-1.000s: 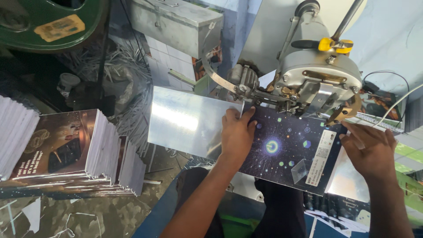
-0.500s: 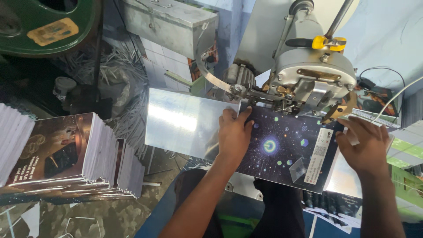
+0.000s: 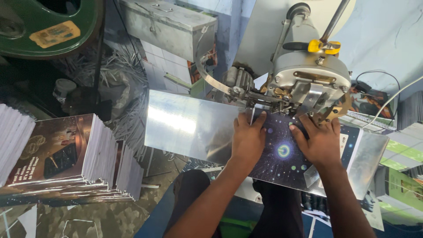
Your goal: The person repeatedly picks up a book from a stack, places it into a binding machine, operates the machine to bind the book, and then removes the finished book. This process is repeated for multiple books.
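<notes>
Since the earlier frame, the right hand (image 3: 324, 140) has been brought in beside the left hand (image 3: 247, 137); both palms are pressed flat, fingers spread, gripping nothing, on the dark starry booklet (image 3: 282, 152) at centre right, under the stitching head (image 3: 308, 83). Fingertips are best kept clear of it.

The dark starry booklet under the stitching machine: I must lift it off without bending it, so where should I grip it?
Probably the near edge of the booklet, from the person's side. It lies flat on the shiny metal table, far edge tucked under the machine head; left hand and right hand press its top.
</notes>
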